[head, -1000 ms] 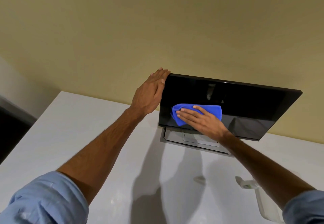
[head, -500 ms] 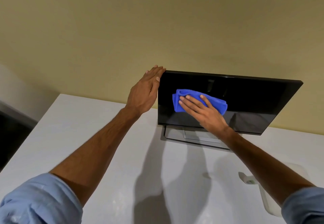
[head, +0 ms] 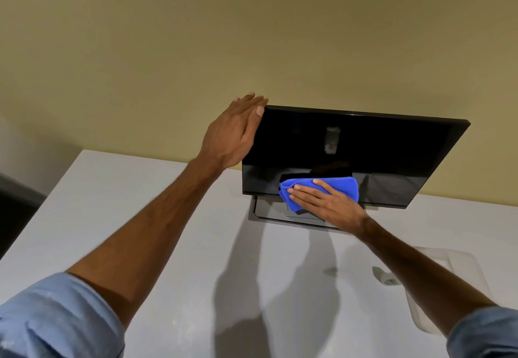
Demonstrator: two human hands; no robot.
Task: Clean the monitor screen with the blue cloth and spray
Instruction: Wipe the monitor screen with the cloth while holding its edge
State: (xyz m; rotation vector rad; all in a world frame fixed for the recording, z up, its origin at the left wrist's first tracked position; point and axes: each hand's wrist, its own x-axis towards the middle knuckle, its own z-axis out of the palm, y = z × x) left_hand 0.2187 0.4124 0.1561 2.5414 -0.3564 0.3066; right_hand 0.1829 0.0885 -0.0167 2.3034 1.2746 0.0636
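Head view: right hand (head: 333, 206) presses blue cloth (head: 336, 186) against monitor (head: 392, 156).

Our left hand (head: 232, 136) lies with straight fingers against the upper left corner of the monitor (head: 392, 144), the palm along its left edge. The dark screen tilts back and stands on a grey base (head: 266, 213) on the white table (head: 140, 203), close to the yellow wall (head: 252, 35). Our right hand (head: 328, 203) presses the folded blue cloth (head: 340, 186) flat against the lower part of the screen, fingers straight and spread; the cloth's lower corner hangs past the bottom edge over the base. A white spray bottle (head: 459, 262) lies on the table at the right, partly hidden under our right forearm. Light blue sleeves are rolled up on both arms.
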